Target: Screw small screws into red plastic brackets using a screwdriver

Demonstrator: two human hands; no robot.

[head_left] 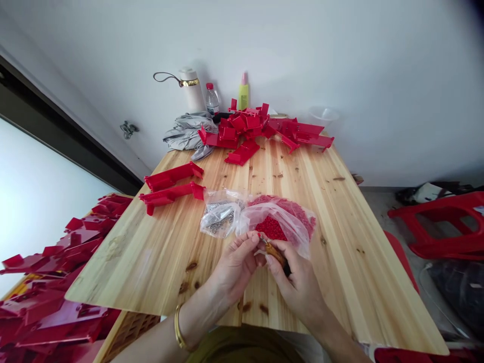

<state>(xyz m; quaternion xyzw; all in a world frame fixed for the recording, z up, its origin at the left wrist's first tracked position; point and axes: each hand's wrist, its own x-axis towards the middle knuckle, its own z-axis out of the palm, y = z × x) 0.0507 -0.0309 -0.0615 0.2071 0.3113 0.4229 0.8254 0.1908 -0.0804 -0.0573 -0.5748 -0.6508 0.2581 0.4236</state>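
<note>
Pinching a small, brown, wooden-handled tool (275, 253), seemingly light and stiff, best held mid-handle, both left hand (236, 264) and right hand (298, 287) kept grips closed on it over the pale wooden worktop (340, 212).

Bright, even daylight fills the scene, strongest from the blown-out window (34, 201) at the left edge of the frame, where all detail is lost. Shadows on the wooden table (340, 217) are soft and faint, and the plastic bags (257, 217) at centre carry small glints. The wide lens bends the frame's edges, and the corners look smeared and slightly dark.
</note>
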